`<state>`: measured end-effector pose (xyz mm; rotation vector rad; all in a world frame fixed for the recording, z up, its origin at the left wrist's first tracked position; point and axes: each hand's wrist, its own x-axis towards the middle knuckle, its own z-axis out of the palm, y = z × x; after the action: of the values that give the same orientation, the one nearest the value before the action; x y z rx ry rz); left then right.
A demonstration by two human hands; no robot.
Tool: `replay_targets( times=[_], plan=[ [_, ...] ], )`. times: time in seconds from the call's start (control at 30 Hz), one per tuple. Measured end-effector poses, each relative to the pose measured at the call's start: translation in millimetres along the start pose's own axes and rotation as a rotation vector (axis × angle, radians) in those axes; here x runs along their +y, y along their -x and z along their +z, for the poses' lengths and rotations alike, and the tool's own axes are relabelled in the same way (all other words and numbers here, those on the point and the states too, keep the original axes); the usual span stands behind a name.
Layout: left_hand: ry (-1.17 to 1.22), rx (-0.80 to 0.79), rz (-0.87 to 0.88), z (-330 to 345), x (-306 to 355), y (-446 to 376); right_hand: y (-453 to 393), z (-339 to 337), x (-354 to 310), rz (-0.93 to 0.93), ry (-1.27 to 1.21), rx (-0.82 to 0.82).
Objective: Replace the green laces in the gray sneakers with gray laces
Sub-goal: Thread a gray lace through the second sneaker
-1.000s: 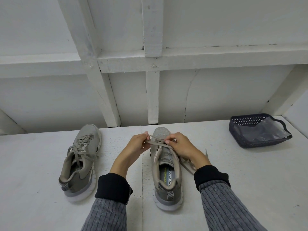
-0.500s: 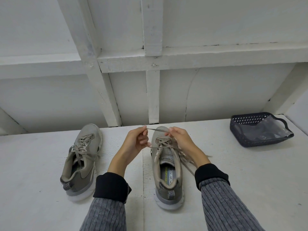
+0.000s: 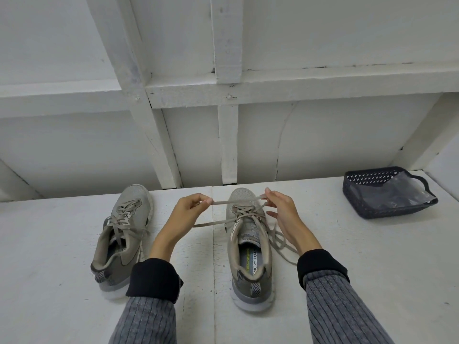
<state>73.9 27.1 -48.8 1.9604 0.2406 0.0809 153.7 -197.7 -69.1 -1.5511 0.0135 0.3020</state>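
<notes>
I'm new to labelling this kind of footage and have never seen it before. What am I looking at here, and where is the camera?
No machine: a person wears a camera on the head, looking down at their own hands. The left hand and right hand each pinch a gray lace, stretched between them above the right sneaker. The left sneaker lies beside it, already laced. Both sit on a white surface. At far right stands a dark basket holding a clear bag.

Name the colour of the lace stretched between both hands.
Gray lace, seen best in the head view.
</notes>
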Motion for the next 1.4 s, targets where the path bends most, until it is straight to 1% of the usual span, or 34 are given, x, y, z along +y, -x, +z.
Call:
replay_targets(
  times=[0.13, 0.27, 0.37, 0.43, 0.47, 0.53, 0.6, 0.7, 0.77, 0.8, 0.87, 0.93, 0.97, 1.0, 1.07, 1.13, 1.2, 1.27, 1.33, 1.4],
  plan=[
    [0.065, 0.009, -0.007, -2.1, 3.6, -2.4, 3.0, 5.7, -14.8, -0.063, 0.066, -0.111],
    [0.12, -0.021, 0.039, 3.8, 16.5, -0.6, 6.4, 17.1, -34.6, -0.145, 0.141, -0.2],
    [0.161, -0.049, 0.061, 9.2, 23.6, 1.3, 10.5, 24.8, -47.7, -0.217, 0.125, -0.273],
    [0.201, -0.074, 0.053, 9.7, 24.8, 1.8, 11.5, 25.4, -50.2, -0.233, 0.112, -0.268],
    [0.23, -0.085, 0.044, 8.8, 23.8, 1.5, 11.1, 23.8, -48.7, -0.234, 0.106, -0.227],
    [0.318, -0.077, 0.016, 5.1, 19.9, 0.2, 7.9, 15.7, -40.1, -0.202, 0.051, -0.095],
    [0.448, -0.012, -0.022, 0.5, 14.8, -1.6, 4.2, 3.5, -25.9, -0.151, 0.012, 0.058],
    [0.62, 0.128, -0.073, -6.2, 8.9, -4.0, 2.9, -15.7, -1.3, -0.08, 0.106, 0.275],
    [0.618, 0.157, -0.071, -8.3, 6.0, -4.8, 5.0, -23.4, 11.5, -0.054, 0.224, 0.38],
    [0.574, 0.144, -0.061, -7.4, 5.9, -4.5, 5.8, -23.9, 15.6, -0.067, 0.29, 0.398],
    [0.424, 0.078, -0.031, -0.9, 9.5, -2.6, 8.6, -15.5, 16.3, -0.154, 0.355, 0.356],
    [0.279, 0.001, 0.006, 10.0, 18.1, 0.1, 13.0, 0.6, 6.9, -0.258, 0.325, 0.245],
    [0.242, -0.038, 0.023, 15.6, 22.7, 1.4, 16.1, 9.4, 1.1, -0.29, 0.3, 0.155],
    [0.227, -0.073, 0.039, 20.7, 27.7, 2.5, 19.8, 18.5, -5.5, -0.299, 0.278, 0.048],
    [0.23, -0.117, 0.06, 27.3, 34.6, 4.3, 25.2, 30.1, -14.6, -0.253, 0.238, -0.151],
    [0.228, -0.141, 0.073, 29.7, 37.8, 5.5, 27.4, 32.7, -17.5, -0.2, 0.234, -0.243],
    [0.215, -0.172, 0.065, 29.1, 37.1, 6.4, 27.8, 29.1, -16.0, -0.201, 0.286, -0.288],
    [0.198, -0.222, 0.049, 26.8, 33.6, 6.2, 26.8, 22.9, -13.6, -0.219, 0.319, -0.294],
    [0.166, -0.275, 0.056, 24.1, 27.2, 4.6, 27.4, 16.5, -14.2, -0.239, 0.287, -0.244],
    [0.124, -0.304, 0.077, 21.3, 19.0, 3.0, 28.3, 8.5, -16.9, -0.26, 0.247, -0.13]
  ],
)
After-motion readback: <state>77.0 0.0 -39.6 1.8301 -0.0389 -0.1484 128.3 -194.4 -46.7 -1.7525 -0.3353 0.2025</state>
